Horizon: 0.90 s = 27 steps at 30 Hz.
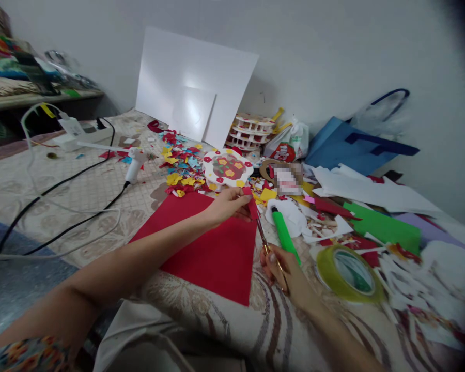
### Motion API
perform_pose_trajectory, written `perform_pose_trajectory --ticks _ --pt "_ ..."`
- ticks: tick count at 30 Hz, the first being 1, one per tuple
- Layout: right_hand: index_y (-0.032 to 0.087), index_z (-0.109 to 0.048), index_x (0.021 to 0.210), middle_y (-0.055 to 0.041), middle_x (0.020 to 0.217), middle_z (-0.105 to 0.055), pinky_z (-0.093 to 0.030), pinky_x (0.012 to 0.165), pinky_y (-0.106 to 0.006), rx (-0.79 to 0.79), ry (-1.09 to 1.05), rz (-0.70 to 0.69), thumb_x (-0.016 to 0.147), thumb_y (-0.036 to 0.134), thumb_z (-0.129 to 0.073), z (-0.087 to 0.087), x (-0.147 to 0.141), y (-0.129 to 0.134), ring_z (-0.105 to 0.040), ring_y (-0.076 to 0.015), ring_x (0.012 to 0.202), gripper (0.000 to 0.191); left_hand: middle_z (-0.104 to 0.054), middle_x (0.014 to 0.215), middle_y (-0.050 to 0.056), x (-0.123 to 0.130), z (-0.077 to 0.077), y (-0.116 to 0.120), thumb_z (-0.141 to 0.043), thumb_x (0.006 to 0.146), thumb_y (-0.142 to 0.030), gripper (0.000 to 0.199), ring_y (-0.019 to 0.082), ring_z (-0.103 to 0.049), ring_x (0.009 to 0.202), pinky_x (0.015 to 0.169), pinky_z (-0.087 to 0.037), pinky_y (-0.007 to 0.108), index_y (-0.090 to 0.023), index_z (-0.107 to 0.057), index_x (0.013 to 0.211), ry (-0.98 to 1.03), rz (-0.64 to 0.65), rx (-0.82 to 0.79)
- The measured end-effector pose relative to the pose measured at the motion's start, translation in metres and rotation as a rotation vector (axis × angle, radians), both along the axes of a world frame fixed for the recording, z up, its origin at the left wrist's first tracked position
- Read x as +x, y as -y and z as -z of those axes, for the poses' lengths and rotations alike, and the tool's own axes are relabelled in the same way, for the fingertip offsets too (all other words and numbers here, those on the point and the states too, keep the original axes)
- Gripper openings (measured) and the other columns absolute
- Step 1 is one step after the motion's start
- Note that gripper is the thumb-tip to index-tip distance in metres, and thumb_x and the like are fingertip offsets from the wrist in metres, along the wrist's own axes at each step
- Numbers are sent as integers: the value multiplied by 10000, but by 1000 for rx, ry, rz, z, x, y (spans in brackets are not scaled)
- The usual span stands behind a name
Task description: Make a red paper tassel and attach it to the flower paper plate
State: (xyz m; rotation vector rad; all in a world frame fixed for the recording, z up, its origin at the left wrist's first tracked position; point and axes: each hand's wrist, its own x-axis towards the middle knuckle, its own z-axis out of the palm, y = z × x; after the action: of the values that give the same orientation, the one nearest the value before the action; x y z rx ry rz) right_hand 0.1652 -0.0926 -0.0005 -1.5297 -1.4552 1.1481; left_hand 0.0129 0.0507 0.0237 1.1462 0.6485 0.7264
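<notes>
My left hand (229, 205) pinches a small strip of red paper (251, 205) between thumb and fingers, above a large red sheet (201, 248). In my right hand (281, 266) is a pair of scissors (264, 242), its blades pointing up at the strip's lower edge. Whether the blades touch the paper I cannot tell. Just beyond my left hand sits a white scalloped piece (228, 168) decorated with red and yellow flowers. A bright green craft knife or marker-like tool (284, 235) lies beside the scissors.
Yellowish tape roll (351, 274) lies right, near green foam sheets (387, 227) and white scraps. A glue gun (135, 164) with its cord and a power strip (85, 137) are left. Behind stand white boards (194, 67), a tiered basket (251, 129) and a blue bag (349, 147).
</notes>
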Motion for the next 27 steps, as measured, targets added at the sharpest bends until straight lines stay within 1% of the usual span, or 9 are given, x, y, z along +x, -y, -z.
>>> perform_pose_trajectory --ticks 3,8,12,18,23,27 --pt "220 -453 632 55 472 -368 -279 408 -249 -20 -24 15 730 827 -398 1 0 -1 -314 -96 417 618 -673 639 27 0 0 0 -572 894 -248 189 101 -655 547 593 -568 247 -141 -476 773 -2 13 26" --pt "216 -450 617 55 477 -372 -291 420 -245 -16 3 18 710 813 -463 -1 0 -2 -334 -97 434 604 -660 617 13 0 1 0 -578 887 -233 197 96 -644 534 588 -570 248 -141 -473 748 -1 5 32" --pt "215 -444 617 50 480 -374 -277 424 -245 -26 -2 25 719 826 -425 -1 -1 -1 -336 -98 440 619 -651 598 4 1 0 0 -546 902 -201 187 94 -640 521 577 -566 243 -141 -470 742 -4 -6 18" --pt "214 -442 622 52 487 -368 -273 430 -245 -19 20 19 724 815 -443 0 0 -1 -330 -96 444 610 -622 548 -16 2 -1 1 -529 909 -173 189 89 -623 494 563 -554 232 -148 -455 737 -12 -22 16" --pt "219 -432 622 51 475 -373 -280 430 -248 -36 41 16 736 823 -406 -1 0 -1 -331 -99 439 615 -633 572 -9 2 -1 1 -539 906 -180 182 90 -631 507 566 -557 232 -143 -463 744 -15 -19 15" --pt "215 -424 629 52 491 -369 -281 444 -250 -7 55 1 771 800 -387 3 2 -1 -341 -98 448 603 -633 580 -1 2 0 1 -500 920 -162 183 90 -636 514 564 -558 227 -134 -473 741 -19 -17 17"
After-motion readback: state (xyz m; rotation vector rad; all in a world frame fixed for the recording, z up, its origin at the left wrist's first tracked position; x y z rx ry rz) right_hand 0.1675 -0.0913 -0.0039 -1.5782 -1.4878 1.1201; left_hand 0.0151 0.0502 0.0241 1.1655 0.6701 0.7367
